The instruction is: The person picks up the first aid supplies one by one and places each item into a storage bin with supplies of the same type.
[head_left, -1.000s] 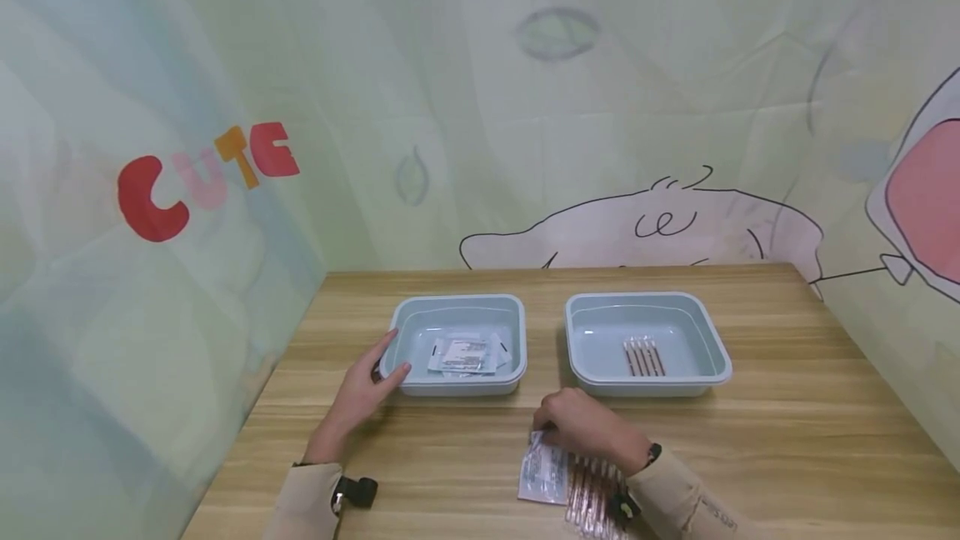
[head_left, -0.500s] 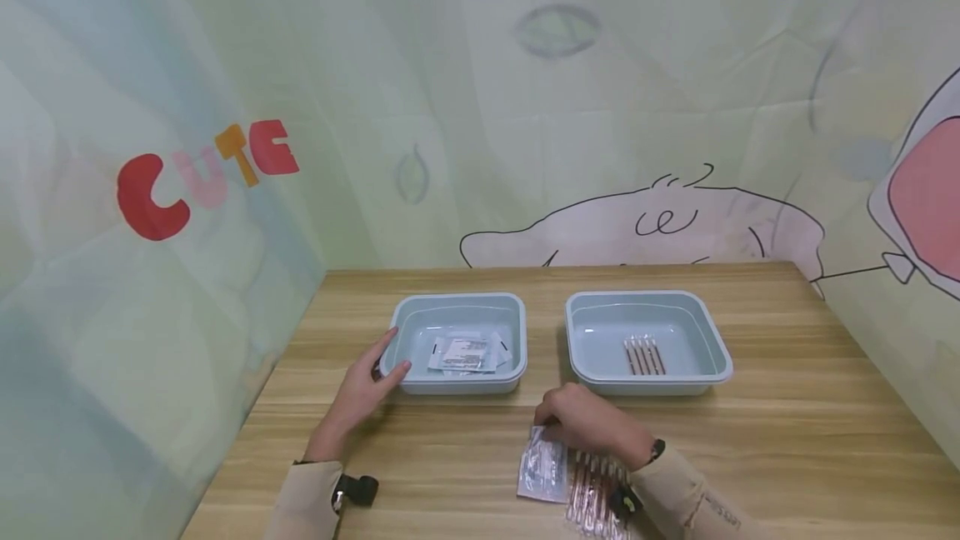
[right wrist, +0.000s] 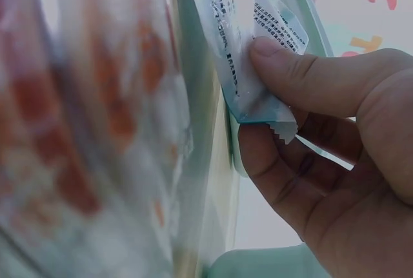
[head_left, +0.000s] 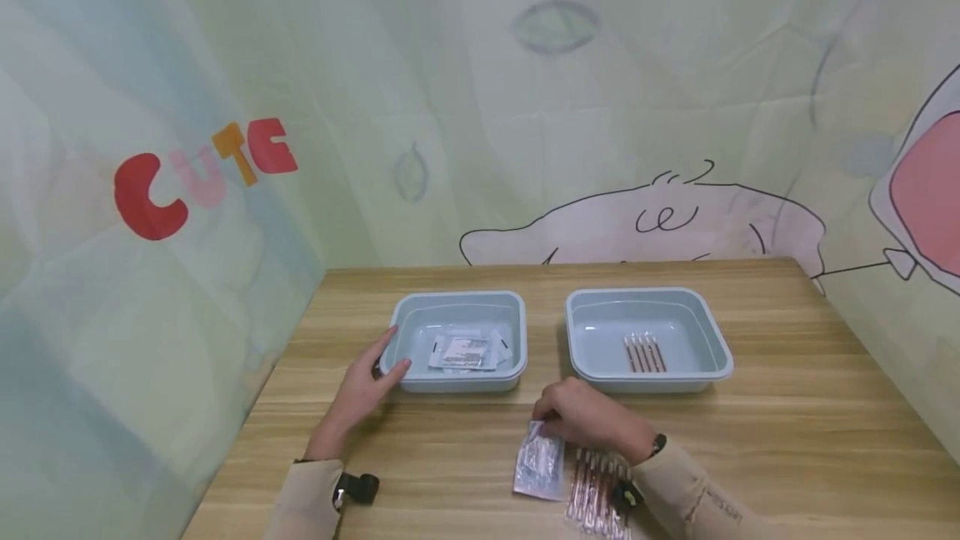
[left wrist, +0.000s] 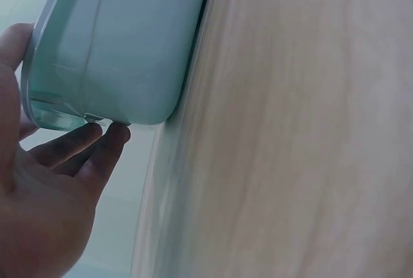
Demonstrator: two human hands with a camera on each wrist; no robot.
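Observation:
My left hand (head_left: 362, 388) holds the left corner of a light blue plastic tray (head_left: 461, 386), with the thumb on the rim and fingertips on the outer wall in the left wrist view. Flat printed sachets (head_left: 463, 352) lie inside that tray. In front of the trays my right hand (head_left: 588, 417) pinches the top edge of a clear and white printed sachet (head_left: 538, 467). The right wrist view shows its serrated edge between thumb and fingers. Under the right wrist lie several wrapped, brown-filled cotton swabs (head_left: 592, 490), partly hidden by the sleeve.
A second light blue tray (head_left: 648, 383) stands at the right, holding several brown cotton swabs (head_left: 645, 353). Both trays sit on a wood-grain table (head_left: 787, 423). A printed cloth backdrop (head_left: 420, 107) hangs behind and at the sides.
The pinched sachet has tilted up slightly and shifted a little left and away from the swabs. The left hand stays at its tray.

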